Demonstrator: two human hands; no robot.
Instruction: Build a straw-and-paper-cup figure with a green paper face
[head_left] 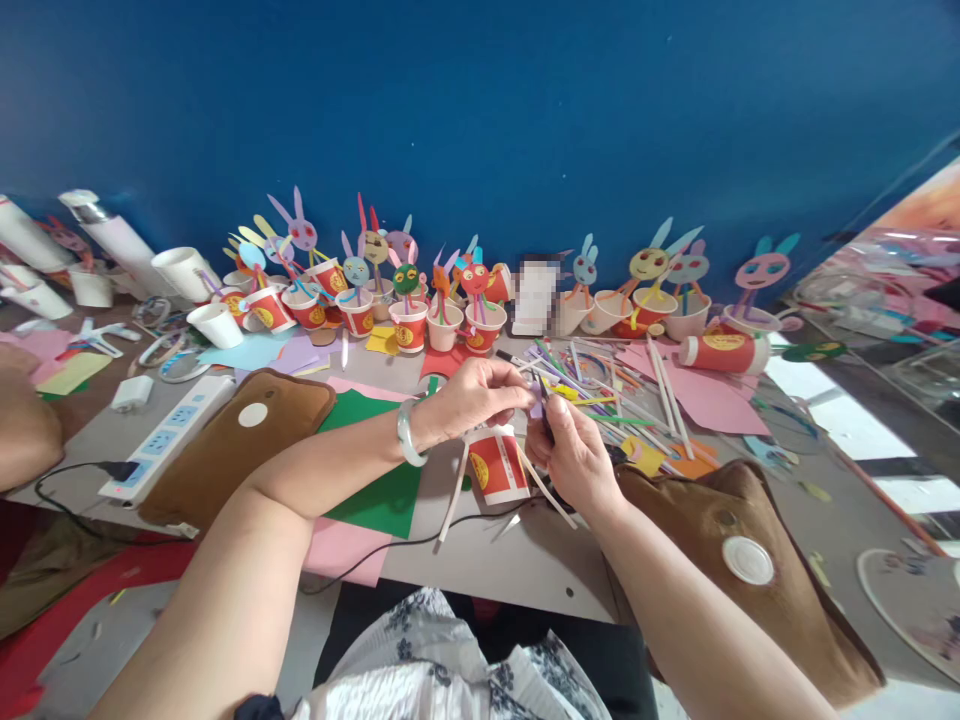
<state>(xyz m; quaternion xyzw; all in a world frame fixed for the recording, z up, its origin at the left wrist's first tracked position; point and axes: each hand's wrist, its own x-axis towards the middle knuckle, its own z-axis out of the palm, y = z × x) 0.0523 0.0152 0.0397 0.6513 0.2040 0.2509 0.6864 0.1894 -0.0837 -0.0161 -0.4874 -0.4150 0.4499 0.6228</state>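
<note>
My left hand, with a pale bangle at the wrist, pinches a small piece of purple paper. My right hand is closed around dark scissors, whose tips meet the purple paper; most of the handle is hidden by the fingers. Just below both hands is a red and white paper cup with a yellow emblem, and pale strips stick out from its sides. Green paper lies under my left forearm.
Paper cups topped with rabbit-like paper faces line the blue wall. Loose coloured sticks are scattered beyond my right hand. Brown cushions lie on both sides, with a power strip at left. Another person's arm shows at the far left.
</note>
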